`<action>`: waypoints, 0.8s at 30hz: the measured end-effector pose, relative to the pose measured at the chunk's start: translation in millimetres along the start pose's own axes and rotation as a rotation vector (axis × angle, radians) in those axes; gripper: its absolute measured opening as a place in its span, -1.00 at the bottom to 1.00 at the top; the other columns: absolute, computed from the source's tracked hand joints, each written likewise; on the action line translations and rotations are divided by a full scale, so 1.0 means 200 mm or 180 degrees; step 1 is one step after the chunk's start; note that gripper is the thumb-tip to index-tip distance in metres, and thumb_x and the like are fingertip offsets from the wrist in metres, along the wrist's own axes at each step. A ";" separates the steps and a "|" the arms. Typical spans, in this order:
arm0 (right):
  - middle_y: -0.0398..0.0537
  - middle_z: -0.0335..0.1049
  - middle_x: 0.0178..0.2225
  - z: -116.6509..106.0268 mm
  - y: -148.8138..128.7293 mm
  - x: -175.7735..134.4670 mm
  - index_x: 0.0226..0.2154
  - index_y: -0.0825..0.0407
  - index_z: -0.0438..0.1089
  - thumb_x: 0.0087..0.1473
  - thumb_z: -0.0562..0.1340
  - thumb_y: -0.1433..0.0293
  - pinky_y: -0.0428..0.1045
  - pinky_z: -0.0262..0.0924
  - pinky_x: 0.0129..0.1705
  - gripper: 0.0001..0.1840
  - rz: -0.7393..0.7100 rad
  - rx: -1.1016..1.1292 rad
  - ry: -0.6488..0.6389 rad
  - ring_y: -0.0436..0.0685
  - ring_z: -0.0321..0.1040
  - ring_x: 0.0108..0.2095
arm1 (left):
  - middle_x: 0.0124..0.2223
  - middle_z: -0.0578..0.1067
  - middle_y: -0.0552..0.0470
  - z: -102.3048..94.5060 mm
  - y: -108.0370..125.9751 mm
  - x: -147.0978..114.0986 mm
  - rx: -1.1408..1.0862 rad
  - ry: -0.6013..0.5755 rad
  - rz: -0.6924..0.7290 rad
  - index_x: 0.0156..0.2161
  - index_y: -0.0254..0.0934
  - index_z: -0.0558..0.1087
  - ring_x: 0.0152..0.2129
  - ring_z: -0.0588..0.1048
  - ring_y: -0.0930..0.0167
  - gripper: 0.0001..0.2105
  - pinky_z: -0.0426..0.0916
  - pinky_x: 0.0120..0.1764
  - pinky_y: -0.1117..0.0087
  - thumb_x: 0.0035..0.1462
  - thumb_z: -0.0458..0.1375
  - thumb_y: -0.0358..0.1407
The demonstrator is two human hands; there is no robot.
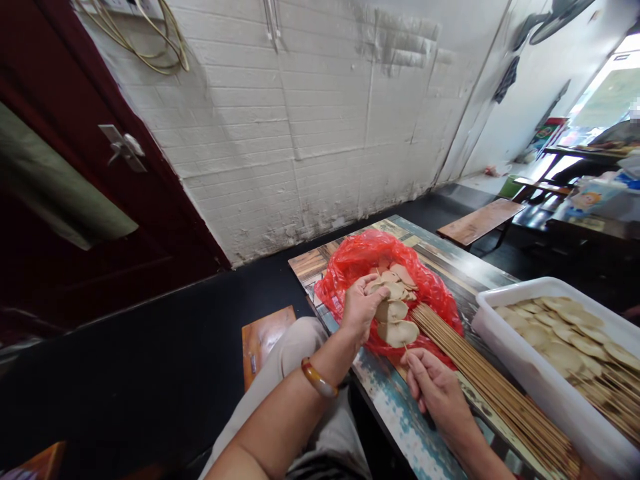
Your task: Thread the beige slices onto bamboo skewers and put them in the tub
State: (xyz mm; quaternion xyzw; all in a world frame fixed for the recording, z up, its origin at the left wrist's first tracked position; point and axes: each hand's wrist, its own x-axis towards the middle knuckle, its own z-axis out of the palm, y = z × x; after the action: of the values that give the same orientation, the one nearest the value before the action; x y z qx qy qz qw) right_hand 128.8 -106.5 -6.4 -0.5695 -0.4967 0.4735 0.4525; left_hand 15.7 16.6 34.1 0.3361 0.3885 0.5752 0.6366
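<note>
My right hand [434, 387] pinches a thin wooden skewer near its lower end. Pale round flat slices [399, 333] are threaded along that skewer. Farther up it, my left hand [361, 303] has its fingers closed on a slice at the skewer's upper part; the tip is partly hidden. Both hands are over a crumpled red plastic bag [440, 288], which lies open with more pale slices [403, 273] inside. Beside my right hand, a bundle of bare wooden skewers [493, 387] lies across the bag's edge and the table.
To the right, a white plastic tub [505, 333] holds skewered slices [560, 330]. Everything stands on a patterned wooden table [390, 407]. A wooden stool [265, 340] is by my knee, a bench [483, 222] beyond the table. A person [617, 137] sits at the far right.
</note>
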 end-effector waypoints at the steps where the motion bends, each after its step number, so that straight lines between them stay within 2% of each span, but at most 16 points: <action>1: -0.34 0.10 -0.75 0.00 0.00 0.00 -0.41 0.05 0.26 0.11 0.04 0.12 -0.21 -0.15 -0.73 -0.66 0.0001 -0.0013 -0.0011 -0.16 -0.04 -0.80 | -0.31 0.49 -0.02 0.00 0.00 0.00 -0.0009 -0.0042 -0.0021 -0.17 -0.34 0.36 -0.53 0.42 0.55 -0.55 0.28 -0.40 0.53 -0.28 0.31 -0.38; 7: -0.33 0.08 -0.74 -0.01 0.01 0.02 -0.44 0.05 0.28 0.11 0.02 0.15 -0.16 -0.11 -0.70 -0.67 -0.0131 -0.0343 0.0042 -0.11 -0.02 -0.77 | -0.33 0.49 -0.04 -0.07 -0.01 0.00 -0.0056 -0.0423 -0.0352 -0.16 -0.34 0.36 -0.50 0.44 0.51 -0.57 0.28 -0.45 0.54 -0.18 0.28 -0.22; 10: -0.32 0.05 -0.77 -0.01 -0.02 0.02 -0.47 0.05 0.29 0.11 0.02 0.18 -0.14 -0.06 -0.66 -0.68 -0.0363 -0.0534 0.0046 -0.07 0.02 -0.74 | -0.34 0.50 -0.03 -0.15 0.02 0.03 0.0114 -0.0252 -0.0353 -0.19 -0.33 0.36 -0.56 0.43 0.55 -0.62 0.26 -0.51 0.57 -0.13 0.23 -0.16; 13: -0.32 0.04 -0.78 -0.01 -0.03 0.01 -0.48 0.04 0.29 0.10 0.04 0.20 -0.12 -0.03 -0.62 -0.70 -0.0443 -0.0565 0.0029 -0.05 0.03 -0.73 | -0.34 0.51 -0.06 -0.23 0.06 0.06 0.0095 -0.0127 -0.0261 -0.22 -0.32 0.34 -0.55 0.46 0.52 -0.65 0.30 -0.47 0.53 -0.08 0.20 -0.14; 16: -0.32 -0.01 -0.74 -0.03 -0.04 0.00 -0.45 0.02 0.27 0.11 0.03 0.17 -0.13 -0.09 -0.65 -0.70 -0.0275 -0.0272 0.0411 -0.05 -0.02 -0.72 | -0.35 0.51 -0.06 -0.27 0.08 0.08 0.0096 -0.0082 -0.0135 -0.24 -0.32 0.33 -0.54 0.47 0.49 -0.67 0.33 -0.43 0.48 -0.08 0.20 -0.15; 20: -0.32 -0.03 -0.69 -0.07 -0.01 0.02 -0.40 -0.01 0.23 0.12 0.02 0.15 -0.14 -0.19 -0.69 -0.73 -0.0024 0.0198 0.1041 -0.06 -0.10 -0.70 | -0.40 0.50 -0.03 -0.25 0.06 0.09 0.0221 -0.0017 -0.0030 -0.23 -0.34 0.34 -0.59 0.45 0.50 -0.66 0.31 -0.46 0.49 -0.10 0.20 -0.18; 24: -0.28 0.02 -0.65 -0.08 0.01 0.04 -0.37 -0.03 0.22 0.12 0.03 0.16 -0.12 -0.15 -0.66 -0.77 -0.0078 0.0334 0.1133 -0.03 -0.05 -0.66 | -0.42 0.49 -0.02 -0.22 0.01 0.13 0.0715 -0.0093 0.0318 -0.26 -0.36 0.39 -0.60 0.41 0.53 -0.73 0.26 -0.49 0.52 -0.07 0.16 -0.21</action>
State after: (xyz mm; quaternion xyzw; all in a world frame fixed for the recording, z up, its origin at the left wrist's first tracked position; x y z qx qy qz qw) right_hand 146.0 -99.6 -6.6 -0.6139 -0.3904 0.3850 0.5680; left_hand -23.4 41.6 11.9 0.4326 0.4240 0.5541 0.5711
